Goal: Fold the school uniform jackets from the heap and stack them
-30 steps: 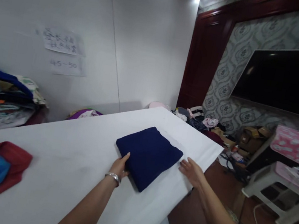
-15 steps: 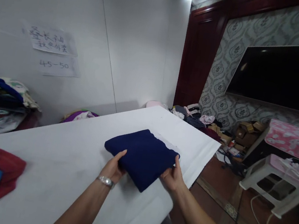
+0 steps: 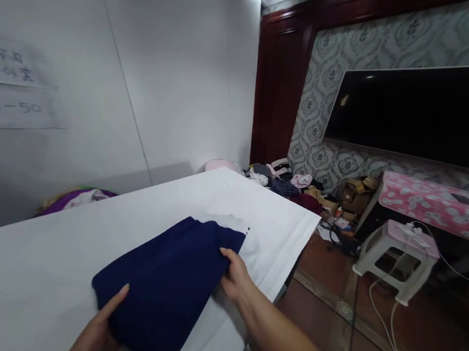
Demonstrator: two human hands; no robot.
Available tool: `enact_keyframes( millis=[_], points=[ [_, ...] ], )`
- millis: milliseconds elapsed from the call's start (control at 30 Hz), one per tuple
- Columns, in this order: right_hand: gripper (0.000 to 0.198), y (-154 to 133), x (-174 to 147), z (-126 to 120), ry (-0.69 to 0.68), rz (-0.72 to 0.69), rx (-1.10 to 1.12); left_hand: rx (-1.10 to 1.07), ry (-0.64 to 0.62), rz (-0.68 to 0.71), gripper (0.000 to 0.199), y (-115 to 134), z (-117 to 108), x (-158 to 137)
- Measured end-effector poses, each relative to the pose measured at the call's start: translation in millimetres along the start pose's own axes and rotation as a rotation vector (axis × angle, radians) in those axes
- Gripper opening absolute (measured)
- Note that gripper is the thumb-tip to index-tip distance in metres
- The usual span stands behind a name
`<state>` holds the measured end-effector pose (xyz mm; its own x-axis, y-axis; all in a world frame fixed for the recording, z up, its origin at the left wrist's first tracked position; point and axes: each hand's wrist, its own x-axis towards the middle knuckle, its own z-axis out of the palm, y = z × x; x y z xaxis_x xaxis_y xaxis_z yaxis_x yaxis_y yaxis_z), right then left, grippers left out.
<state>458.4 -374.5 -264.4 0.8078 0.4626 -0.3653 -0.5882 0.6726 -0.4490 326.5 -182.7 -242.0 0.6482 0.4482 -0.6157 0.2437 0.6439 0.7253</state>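
A folded navy blue garment point(image 3: 166, 284) is held over the white table point(image 3: 48, 264); its exact kind does not show. On its near left edge my left hand point(image 3: 99, 326) grips it, thumb on top and fingers underneath. My right hand point(image 3: 236, 274) pinches the right edge the same way, with the thumb laid on the cloth. Past the garment's far edge a whitish piece point(image 3: 231, 221) with small dark marks at its corner lies on the table.
Heaped clothes point(image 3: 282, 183) and cardboard boxes point(image 3: 357, 193) lie beyond the table's far end. To the right, a plastic stool point(image 3: 400, 245) bears a power strip, with cables trailing to the floor. Behind the table's left edge sits a purple-rimmed bundle point(image 3: 77, 200).
My view has swung right. The garment has come nearer and to the left in view, and is turned, with both hands still on it. The red and blue clothes at left have mostly left view.
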Motion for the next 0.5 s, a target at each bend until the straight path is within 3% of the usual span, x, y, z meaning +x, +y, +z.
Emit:
enact_keyframes(
  millis=[167,333,433,500],
  points=[
    [0.010,-52.1,19.2,10.2,-0.046,-0.065,0.019,-0.085,-0.088,0.118,0.036,25.2,61.1,1.7],
    [0.015,-153.4,35.1,11.6,-0.086,-0.269,0.017,-0.152,-0.328,0.243,0.028,46.5,169.1,22.6],
    [0.017,-207.1,41.1,-8.4,0.001,-0.418,-0.042,-0.153,-0.447,0.182,0.028,31.6,232.8,44.2],
    [0.018,-227.5,42.5,-33.3,0.104,-0.486,-0.079,-0.055,-0.456,0.065,0.030,7.4,261.5,59.5]
  ],
)
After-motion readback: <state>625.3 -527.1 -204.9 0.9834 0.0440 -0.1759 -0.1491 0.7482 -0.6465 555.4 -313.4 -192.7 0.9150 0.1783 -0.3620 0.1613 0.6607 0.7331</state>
